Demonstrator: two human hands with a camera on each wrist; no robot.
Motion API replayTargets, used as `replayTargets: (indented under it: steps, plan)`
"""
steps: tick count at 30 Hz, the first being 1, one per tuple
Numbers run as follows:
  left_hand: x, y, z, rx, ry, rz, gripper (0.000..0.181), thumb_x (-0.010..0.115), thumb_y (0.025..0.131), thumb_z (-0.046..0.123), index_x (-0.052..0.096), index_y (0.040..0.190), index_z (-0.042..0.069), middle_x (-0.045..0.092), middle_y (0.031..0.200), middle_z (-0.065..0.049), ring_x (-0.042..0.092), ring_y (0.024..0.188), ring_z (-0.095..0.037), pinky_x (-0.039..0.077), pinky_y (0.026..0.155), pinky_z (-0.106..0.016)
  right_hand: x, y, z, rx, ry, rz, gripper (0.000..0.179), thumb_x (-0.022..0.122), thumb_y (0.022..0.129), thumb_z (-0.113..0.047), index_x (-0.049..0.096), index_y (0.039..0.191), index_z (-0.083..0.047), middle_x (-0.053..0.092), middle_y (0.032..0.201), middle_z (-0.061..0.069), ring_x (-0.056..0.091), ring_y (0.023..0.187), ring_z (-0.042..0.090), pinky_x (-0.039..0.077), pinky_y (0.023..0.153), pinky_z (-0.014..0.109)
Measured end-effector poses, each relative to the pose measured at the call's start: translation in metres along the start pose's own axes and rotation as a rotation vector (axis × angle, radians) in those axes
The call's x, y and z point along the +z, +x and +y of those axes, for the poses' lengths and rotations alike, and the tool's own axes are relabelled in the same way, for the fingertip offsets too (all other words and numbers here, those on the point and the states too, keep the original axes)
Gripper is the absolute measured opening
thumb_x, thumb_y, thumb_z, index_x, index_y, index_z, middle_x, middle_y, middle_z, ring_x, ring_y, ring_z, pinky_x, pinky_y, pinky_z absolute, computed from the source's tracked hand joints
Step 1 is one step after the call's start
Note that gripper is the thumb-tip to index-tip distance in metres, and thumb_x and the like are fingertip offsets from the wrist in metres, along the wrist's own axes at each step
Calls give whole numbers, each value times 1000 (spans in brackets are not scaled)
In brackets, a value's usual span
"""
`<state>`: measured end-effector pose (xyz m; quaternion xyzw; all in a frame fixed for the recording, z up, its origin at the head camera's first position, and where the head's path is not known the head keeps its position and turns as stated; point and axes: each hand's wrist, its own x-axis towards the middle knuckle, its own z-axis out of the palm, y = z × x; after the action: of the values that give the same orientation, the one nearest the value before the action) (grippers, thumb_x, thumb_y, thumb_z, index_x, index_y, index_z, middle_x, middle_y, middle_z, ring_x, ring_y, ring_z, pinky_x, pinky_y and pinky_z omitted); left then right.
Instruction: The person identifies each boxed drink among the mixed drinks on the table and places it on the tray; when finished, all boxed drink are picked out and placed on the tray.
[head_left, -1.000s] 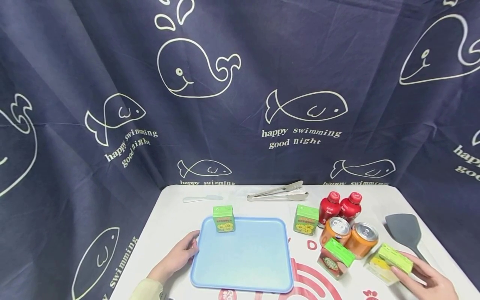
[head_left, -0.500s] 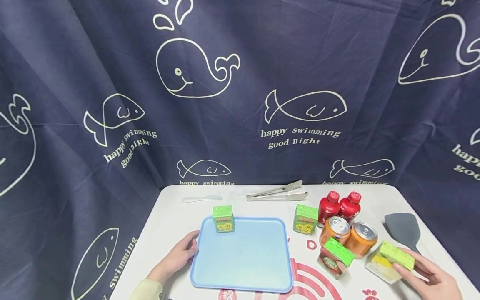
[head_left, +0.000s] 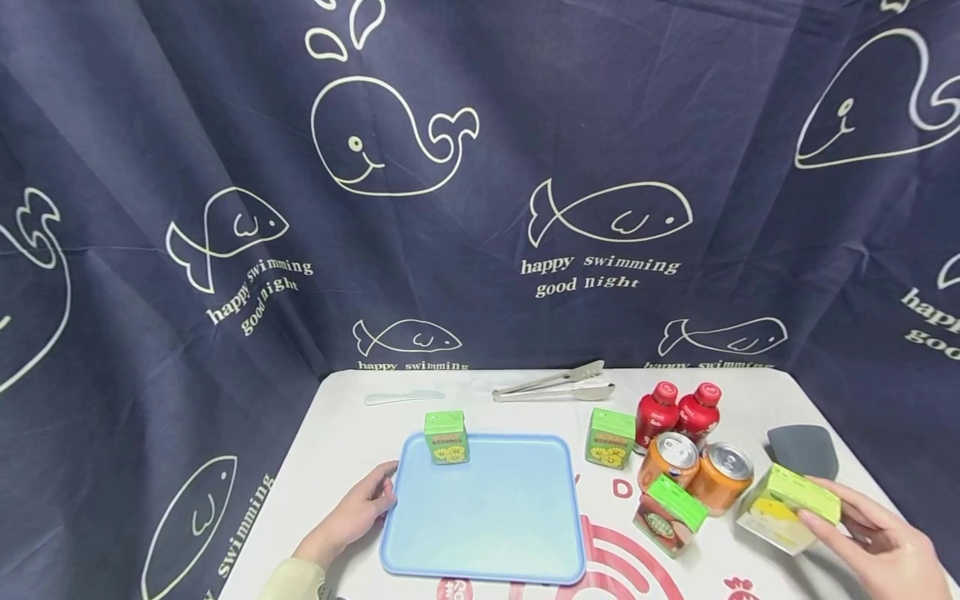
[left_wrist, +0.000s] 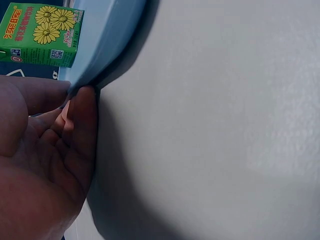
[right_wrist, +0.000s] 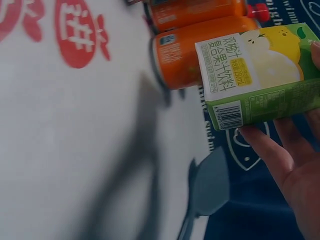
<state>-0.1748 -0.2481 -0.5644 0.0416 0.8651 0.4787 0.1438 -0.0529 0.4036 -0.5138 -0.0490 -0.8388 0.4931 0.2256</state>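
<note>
My right hand [head_left: 885,533] grips a yellow-green juice carton [head_left: 787,508] by its upper part, between thumb and fingers. In the right wrist view the juice carton [right_wrist: 255,75] appears raised off the table, in front of the orange cans [right_wrist: 200,50]. My left hand [head_left: 360,508] pinches the left rim of a light blue tray [head_left: 487,517]. The left wrist view shows the thumb and a finger of the left hand [left_wrist: 55,135] at the tray's edge [left_wrist: 107,45]. A green drink carton with yellow flowers [head_left: 447,437] stands at the tray's back left corner.
Right of the tray stand another green carton [head_left: 611,438], two red bottles [head_left: 697,412], two orange cans [head_left: 722,477] and a brown-and-green carton [head_left: 670,517]. A grey spatula [head_left: 806,450] lies near the right hand. Metal tongs [head_left: 555,387] and a pale knife [head_left: 405,397] lie at the back.
My right hand has shifted a little to the right with the juice carton, away from the cans. The left hand and tray have stayed in place.
</note>
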Motion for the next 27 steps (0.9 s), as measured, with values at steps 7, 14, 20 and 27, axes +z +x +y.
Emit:
replayTargets:
  steps: [7, 14, 20, 27]
  plan:
    - [0, -1, 0, 2, -9, 1, 55, 58, 104, 8, 41, 156, -2, 59, 136, -19, 61, 115, -29, 55, 84, -38, -5, 7, -16, -36, 13, -12, 52, 78, 85, 16, 65, 134, 7, 69, 120, -26, 66, 103, -11, 54, 72, 10]
    - [0, -2, -2, -5, -9, 10, 55, 59, 104, 10, 42, 155, -1, 54, 145, -25, 58, 128, -41, 57, 92, -45, -10, 16, -28, -138, 164, -49, 51, 72, 80, 29, 62, 128, 17, 73, 122, -15, 71, 101, -3, 56, 74, 14]
    - [0, -2, -1, -8, -2, 15, 56, 60, 103, 11, 43, 155, 0, 53, 147, -27, 55, 131, -45, 56, 95, -49, -12, 23, -39, -163, 23, -18, 52, 75, 78, 27, 65, 127, 15, 73, 117, -21, 71, 97, -5, 57, 67, 14]
    - [1, -1, 1, -13, 8, 18, 56, 60, 104, 12, 43, 155, 0, 57, 142, -22, 59, 126, -38, 55, 95, -49, -15, 30, -48, -215, 263, -78, 56, 65, 76, 38, 58, 129, 21, 76, 118, -7, 72, 101, 2, 57, 72, 16]
